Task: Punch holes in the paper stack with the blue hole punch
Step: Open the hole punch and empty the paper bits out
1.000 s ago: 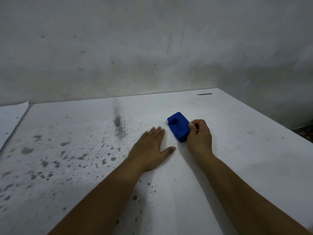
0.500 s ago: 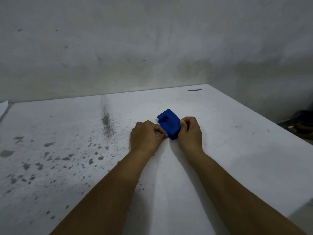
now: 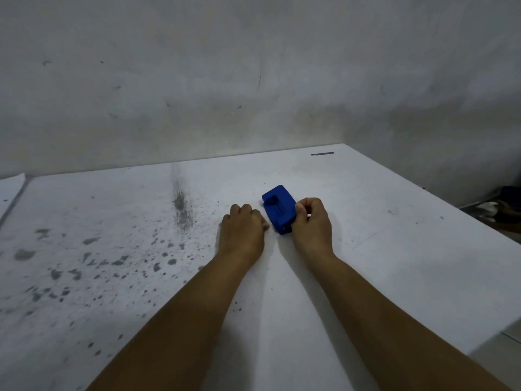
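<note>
The blue hole punch point(image 3: 278, 208) lies on the white tabletop point(image 3: 394, 263), angled away to the left. My right hand point(image 3: 311, 225) grips its near right end, fingers curled around it. Just left of the punch, my left hand point(image 3: 243, 231) rests on the surface as a loose fist, its knuckles close to the punch's left side. I cannot tell a paper stack apart from the white surface; only a faint straight line point(image 3: 366, 241) shows to the right of my right hand.
A stained grey wall point(image 3: 253, 80) stands right behind the table. Grey splatter marks point(image 3: 112, 261) cover the table's left half. A white sheet point(image 3: 11, 184) lies at far left, a short dark strip point(image 3: 322, 154) near the back edge, dark clutter point(image 3: 507, 207) beyond the right edge.
My left hand, flat with spread fingers a second ago, has curled into a fist beside the punch. My right hand has stayed on the punch's near end.
</note>
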